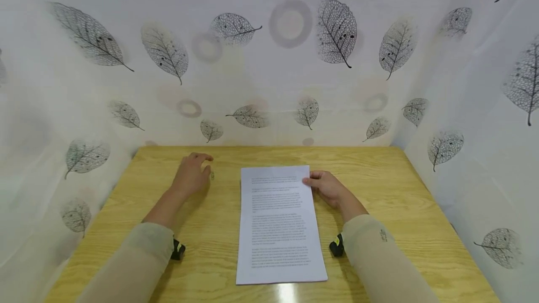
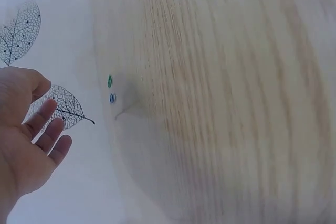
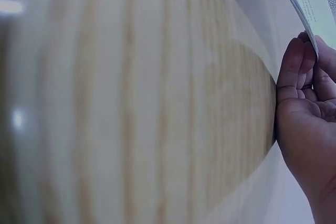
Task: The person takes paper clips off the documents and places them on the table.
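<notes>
A stack of printed paper sheets (image 1: 278, 226) lies in the middle of the wooden table. My right hand (image 1: 330, 188) pinches its upper right edge, thumb on top and fingers beneath. In the right wrist view, that edge of the paper (image 3: 310, 6) sits between the thumb and fingers of the right hand (image 3: 310, 108). To the left of the stack, my left hand (image 1: 191, 174) has its fingers loosely bent and apart, holding nothing visible. Close to its fingertips is a small clip (image 1: 212, 175). The left wrist view shows a green clip (image 2: 109, 81) and a blue clip (image 2: 113, 98) beyond the left hand (image 2: 26, 135).
The wooden table (image 1: 391, 242) has a white curtain (image 1: 269, 74) with leaf prints behind it and along both sides. Dark wrist devices (image 1: 178, 250) show at both sleeves. Light glares on the table at the front edge of the stack.
</notes>
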`<state>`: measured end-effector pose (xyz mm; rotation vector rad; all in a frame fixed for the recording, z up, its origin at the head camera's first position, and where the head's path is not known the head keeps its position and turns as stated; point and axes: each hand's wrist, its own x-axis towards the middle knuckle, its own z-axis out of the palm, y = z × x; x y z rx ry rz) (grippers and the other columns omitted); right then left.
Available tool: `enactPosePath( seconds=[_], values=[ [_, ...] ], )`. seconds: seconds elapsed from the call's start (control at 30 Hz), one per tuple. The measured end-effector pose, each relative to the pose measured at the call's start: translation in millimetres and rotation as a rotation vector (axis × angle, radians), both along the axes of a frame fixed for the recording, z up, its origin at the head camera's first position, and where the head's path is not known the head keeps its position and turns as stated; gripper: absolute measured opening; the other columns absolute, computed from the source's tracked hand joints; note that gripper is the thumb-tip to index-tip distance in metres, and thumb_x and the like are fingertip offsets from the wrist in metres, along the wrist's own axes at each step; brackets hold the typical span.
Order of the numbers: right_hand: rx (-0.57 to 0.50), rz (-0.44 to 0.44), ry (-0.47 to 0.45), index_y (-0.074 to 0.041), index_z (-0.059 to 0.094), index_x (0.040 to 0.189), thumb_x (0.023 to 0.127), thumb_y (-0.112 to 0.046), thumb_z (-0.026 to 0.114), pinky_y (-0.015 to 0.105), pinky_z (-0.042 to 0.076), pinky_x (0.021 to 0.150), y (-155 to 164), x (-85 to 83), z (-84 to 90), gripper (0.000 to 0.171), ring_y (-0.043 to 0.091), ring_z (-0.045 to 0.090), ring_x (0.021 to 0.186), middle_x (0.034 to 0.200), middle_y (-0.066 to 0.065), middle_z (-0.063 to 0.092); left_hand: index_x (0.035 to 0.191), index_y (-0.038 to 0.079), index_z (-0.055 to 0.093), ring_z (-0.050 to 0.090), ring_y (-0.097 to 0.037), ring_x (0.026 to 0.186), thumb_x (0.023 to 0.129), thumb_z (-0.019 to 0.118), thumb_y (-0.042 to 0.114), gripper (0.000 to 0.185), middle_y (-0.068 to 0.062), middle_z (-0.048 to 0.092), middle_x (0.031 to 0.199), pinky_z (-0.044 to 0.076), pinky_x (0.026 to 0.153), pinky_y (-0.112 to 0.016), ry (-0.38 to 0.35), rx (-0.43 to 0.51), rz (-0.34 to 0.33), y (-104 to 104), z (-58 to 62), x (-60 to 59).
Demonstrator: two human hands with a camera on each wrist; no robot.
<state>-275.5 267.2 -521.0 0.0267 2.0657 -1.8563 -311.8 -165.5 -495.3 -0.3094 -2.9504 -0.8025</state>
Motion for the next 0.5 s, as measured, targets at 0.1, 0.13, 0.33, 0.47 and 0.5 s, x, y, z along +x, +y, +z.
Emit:
enactPosePath(
  seconds=[0.1,0.13,0.33,0.47,0.5],
  values=[
    [0.0,-0.012,-0.002,0.01,0.068,0.132,0.108,-0.01,0.065,0.022,0.057,0.089,-1,-0.8,-1.2,0.031,0.012,0.069,0.105,0.11,-0.002,0.079,0.139,0.006,0.067,0.048,-0.055,0.144,0.109,0.057,0.015,0.033,-0.029,0.056,0.153,0.049,0.115,-0.069,0.006,0.052,-0.002,4,1.0,5.7],
    [-0.001,-0.017,-0.004,0.01,0.068,0.131,0.108,-0.009,0.065,0.022,0.057,0.089,-1,-1.2,-1.8,0.03,0.012,0.069,0.105,0.11,-0.002,0.079,0.139,0.006,0.067,0.047,-0.055,0.145,0.108,0.058,0.015,0.033,-0.029,0.055,0.153,0.049,0.114,-0.069,0.002,0.069,-0.003,6,0.9,8.1],
    [0.011,-0.016,0.004,0.01,0.069,0.129,0.108,-0.008,0.065,0.022,0.057,0.088,-2,-1.6,-6.0,0.028,0.011,0.069,0.105,0.11,-0.001,0.079,0.141,0.006,0.065,0.045,-0.052,0.146,0.109,0.057,0.017,0.035,-0.027,0.051,0.155,0.051,0.113,-0.068,-0.047,0.159,0.004,15,3.5,25.0],
    [0.023,-0.016,0.012,0.009,0.069,0.132,0.108,-0.01,0.064,0.022,0.057,0.088,-1,-1.0,-6.4,0.031,0.011,0.068,0.105,0.113,0.0,0.079,0.142,0.007,0.064,0.043,-0.053,0.148,0.109,0.057,0.018,0.035,-0.027,0.048,0.157,0.049,0.115,-0.069,-0.071,0.21,0.016,23,6.3,33.5],
    [0.025,-0.019,0.013,0.009,0.069,0.132,0.109,-0.011,0.064,0.022,0.057,0.088,-1,-0.6,-5.9,0.031,0.011,0.068,0.105,0.114,0.001,0.079,0.143,0.007,0.064,0.042,-0.052,0.149,0.11,0.057,0.018,0.036,-0.026,0.047,0.158,0.049,0.116,-0.069,-0.08,0.217,0.022,25,6.8,35.4]
  ],
)
